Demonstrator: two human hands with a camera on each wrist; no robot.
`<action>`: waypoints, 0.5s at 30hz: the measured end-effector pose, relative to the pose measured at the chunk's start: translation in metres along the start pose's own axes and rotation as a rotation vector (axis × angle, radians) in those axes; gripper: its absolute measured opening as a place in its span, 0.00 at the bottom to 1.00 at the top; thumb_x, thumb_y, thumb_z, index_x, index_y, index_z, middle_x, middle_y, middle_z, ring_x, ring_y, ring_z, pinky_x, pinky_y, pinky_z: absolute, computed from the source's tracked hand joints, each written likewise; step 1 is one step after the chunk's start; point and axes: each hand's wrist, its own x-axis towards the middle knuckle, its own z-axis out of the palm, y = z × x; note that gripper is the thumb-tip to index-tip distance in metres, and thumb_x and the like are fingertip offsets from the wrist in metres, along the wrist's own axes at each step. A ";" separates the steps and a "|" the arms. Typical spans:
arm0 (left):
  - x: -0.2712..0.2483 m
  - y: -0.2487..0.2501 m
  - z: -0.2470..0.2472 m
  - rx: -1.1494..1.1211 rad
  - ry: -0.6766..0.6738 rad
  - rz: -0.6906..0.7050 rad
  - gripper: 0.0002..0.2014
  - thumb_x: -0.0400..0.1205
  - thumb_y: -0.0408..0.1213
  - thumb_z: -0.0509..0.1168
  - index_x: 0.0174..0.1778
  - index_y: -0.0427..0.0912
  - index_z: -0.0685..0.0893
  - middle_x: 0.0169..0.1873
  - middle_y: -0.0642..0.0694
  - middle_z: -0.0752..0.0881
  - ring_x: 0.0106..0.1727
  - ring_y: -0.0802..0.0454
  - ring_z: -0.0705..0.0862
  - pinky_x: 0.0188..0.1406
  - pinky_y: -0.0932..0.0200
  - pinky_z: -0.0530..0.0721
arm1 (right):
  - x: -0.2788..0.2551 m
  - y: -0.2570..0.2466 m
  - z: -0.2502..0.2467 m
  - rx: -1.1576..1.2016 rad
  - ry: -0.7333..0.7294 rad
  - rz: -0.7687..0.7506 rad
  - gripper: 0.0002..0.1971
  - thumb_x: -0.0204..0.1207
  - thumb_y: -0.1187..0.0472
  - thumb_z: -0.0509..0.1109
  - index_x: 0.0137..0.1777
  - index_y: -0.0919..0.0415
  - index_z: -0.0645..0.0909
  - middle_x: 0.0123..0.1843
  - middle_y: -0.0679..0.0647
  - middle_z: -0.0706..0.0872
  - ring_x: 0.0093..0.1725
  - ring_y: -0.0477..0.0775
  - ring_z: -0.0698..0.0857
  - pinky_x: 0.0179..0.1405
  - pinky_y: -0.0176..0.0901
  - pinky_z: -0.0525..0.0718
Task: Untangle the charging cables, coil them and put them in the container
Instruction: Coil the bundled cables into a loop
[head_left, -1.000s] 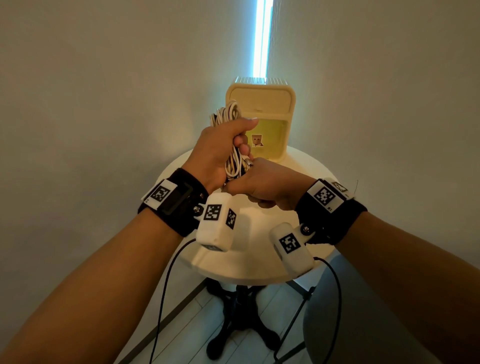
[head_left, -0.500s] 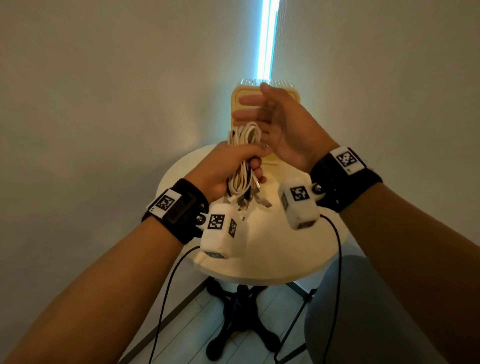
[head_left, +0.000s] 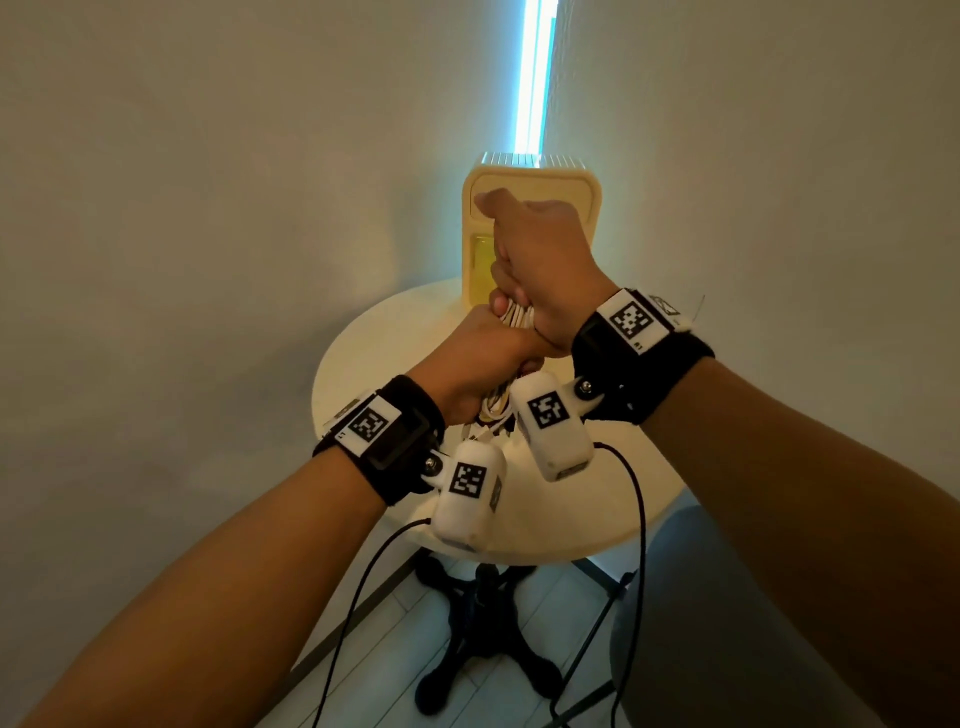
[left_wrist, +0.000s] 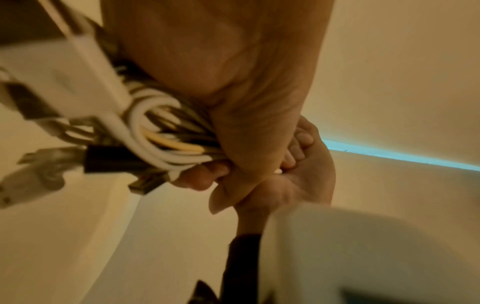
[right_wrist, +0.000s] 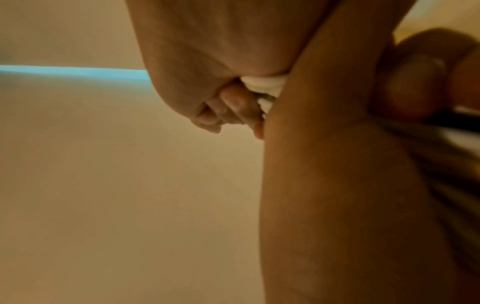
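A bundle of coiled charging cables (head_left: 514, 317), white with some black and yellow strands, is held above the round table. My left hand (head_left: 478, 358) grips its lower part, and loops and plug ends (left_wrist: 161, 142) stick out below the fist. My right hand (head_left: 540, 260) is wrapped round the upper part, directly above the left hand and touching it; white cable (right_wrist: 262, 84) shows between its fingers and palm. The cream container (head_left: 535, 208) stands upright at the table's back edge, behind my right hand and partly hidden by it.
The round white table (head_left: 374, 353) stands on a black pedestal base (head_left: 483, 639) in a wall corner with a bright blue light strip (head_left: 535, 78). A grey rounded seat (head_left: 701, 597) sits at lower right. Black wrist-camera wires (head_left: 641, 519) hang below my wrists.
My right hand went from the bundle's bottom to open beside its top, and now grips the upper part. The bundle and my left hand have stayed roughly in place.
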 end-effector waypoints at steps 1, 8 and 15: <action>0.001 -0.001 0.001 -0.016 0.011 -0.009 0.16 0.80 0.20 0.72 0.43 0.43 0.74 0.22 0.46 0.75 0.24 0.52 0.72 0.31 0.54 0.72 | 0.001 0.001 0.001 -0.015 0.026 -0.012 0.23 0.84 0.57 0.70 0.29 0.56 0.65 0.23 0.55 0.60 0.17 0.53 0.61 0.22 0.44 0.72; 0.008 -0.002 0.010 -0.127 0.019 -0.024 0.19 0.80 0.17 0.72 0.52 0.46 0.76 0.29 0.42 0.75 0.26 0.51 0.73 0.28 0.57 0.78 | 0.006 0.003 -0.012 -0.021 0.021 -0.031 0.26 0.87 0.51 0.69 0.27 0.59 0.70 0.19 0.55 0.66 0.16 0.56 0.66 0.32 0.57 0.80; 0.026 0.019 -0.019 -0.252 0.137 0.027 0.09 0.82 0.29 0.77 0.42 0.41 0.83 0.26 0.45 0.80 0.25 0.50 0.82 0.30 0.55 0.85 | 0.030 -0.005 -0.058 -0.058 0.075 -0.101 0.20 0.90 0.52 0.63 0.47 0.67 0.87 0.35 0.63 0.90 0.33 0.60 0.89 0.31 0.48 0.87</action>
